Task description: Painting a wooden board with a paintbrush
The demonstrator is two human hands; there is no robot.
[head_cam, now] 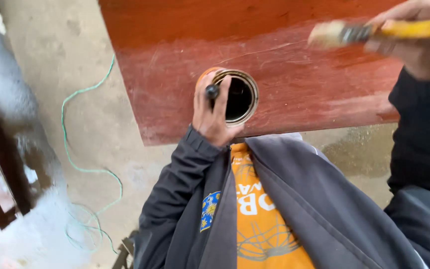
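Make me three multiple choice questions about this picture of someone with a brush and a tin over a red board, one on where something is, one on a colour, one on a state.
1. Where is the open tin?
A. On the concrete floor by the green cord
B. Over the near edge of the red-brown board, in the left hand
C. Under the brush

2. What colour is the brush handle?
A. Yellow
B. Blue
C. White

3. What state is the tin in?
A. Lid on
B. Lying on its side
C. Lid off, dark inside

Answers: 1 B, the left hand grips the tin above the board. 2 A, the brush in the right hand has a yellow handle. 3 C, its round mouth shows open and dark.
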